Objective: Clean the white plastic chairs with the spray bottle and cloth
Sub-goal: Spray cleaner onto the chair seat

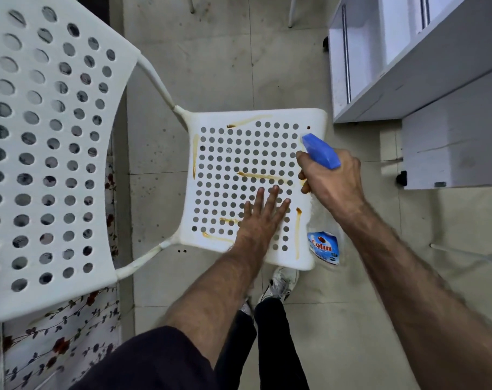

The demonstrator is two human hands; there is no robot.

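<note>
Spraying the dirty seat

The right hand (333, 178) squeezes the blue-topped clear spray bottle (320, 150); the flat left hand (263, 218) should move off the white plastic chair's (225, 167) brown streaks.

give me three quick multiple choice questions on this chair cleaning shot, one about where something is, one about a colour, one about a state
1. Where does the left hand rest?
A. on the chair seat
B. on the backrest
C. on the shelf

2. What colour is the spray bottle nozzle?
A. red
B. blue
C. green

3. What state is the seat in?
A. wiped clean
B. streaked with brown stains
C. covered by a cloth

Answers:
1 A, its straight fingers lie flat on the holed seat.
2 B, the blue head sticks out above the right hand.
3 B, brown streaks show across the seat and along its edges.
</note>
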